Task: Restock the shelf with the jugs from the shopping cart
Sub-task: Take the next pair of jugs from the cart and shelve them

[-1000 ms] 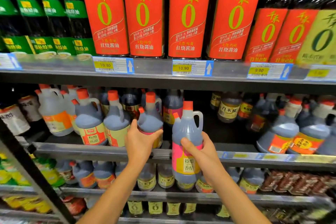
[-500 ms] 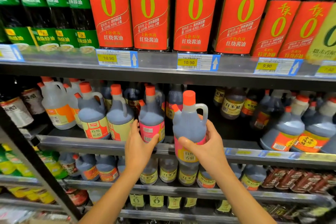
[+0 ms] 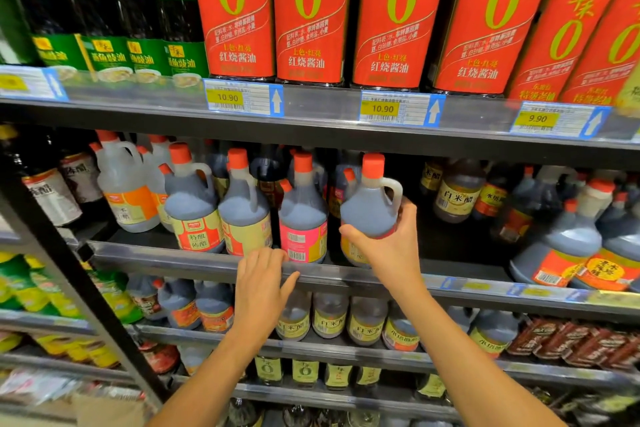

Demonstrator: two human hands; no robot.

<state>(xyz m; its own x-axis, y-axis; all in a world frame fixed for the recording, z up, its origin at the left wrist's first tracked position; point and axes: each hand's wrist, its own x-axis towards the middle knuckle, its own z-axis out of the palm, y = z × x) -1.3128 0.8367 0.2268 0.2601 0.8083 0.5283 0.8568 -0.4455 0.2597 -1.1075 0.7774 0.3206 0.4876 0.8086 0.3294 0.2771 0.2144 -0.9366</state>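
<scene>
We list: right hand (image 3: pixel 391 248) grasping dark jug (image 3: pixel 369 208); left hand (image 3: pixel 263 286), at its eight o'clock, released, touching shelf edge (image 3: pixel 166 255).

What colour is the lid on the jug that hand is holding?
Orange-red. The head view shows the lid on the jug the right hand grips.

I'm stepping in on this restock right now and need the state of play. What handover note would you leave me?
Right hand grips a jug by its body, upright, over the middle shelf, just right of the pink-label jug; whether its base rests down is hidden.
Left hand open, fingertips at the shelf's front edge below the pink-label jug.
Done: front row to its left holds three jugs.
Left: seat this jug, release, fetch more; cart is out of view.
</scene>
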